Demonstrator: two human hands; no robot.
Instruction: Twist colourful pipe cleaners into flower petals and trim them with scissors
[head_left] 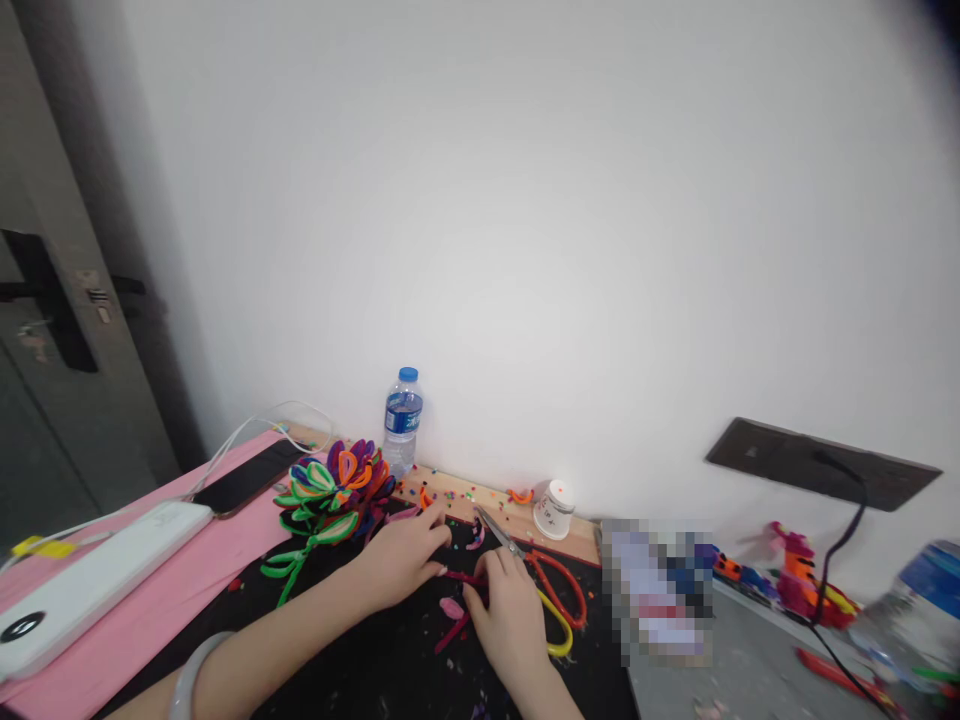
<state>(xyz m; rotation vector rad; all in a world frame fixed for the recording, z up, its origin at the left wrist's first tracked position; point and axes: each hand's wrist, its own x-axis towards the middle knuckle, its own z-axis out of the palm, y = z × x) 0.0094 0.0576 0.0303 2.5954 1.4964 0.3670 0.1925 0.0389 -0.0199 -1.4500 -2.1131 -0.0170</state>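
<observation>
Between my two hands runs a dark pink fuzzy strip (462,577) over the black mat (352,640). My left hand (409,555) pinches its left end, and my right hand (510,610) has its fingers closed on the right end. A pink looped piece (451,607) lies below the strip, beside my right hand. Scissors (556,580) with orange and yellow handles lie just past my right hand, blades pointing up and left. Left of my left hand sits a bunch of multicoloured fuzzy flowers (341,485) with green leaves.
A water bottle (403,425) and an upturned paper cup (554,510) stand along the wall. At left, a phone (251,478) and white power bank (105,590) rest on pink material (191,575). Another bottle (919,620) and colourful fuzzy pieces (796,570) are at right.
</observation>
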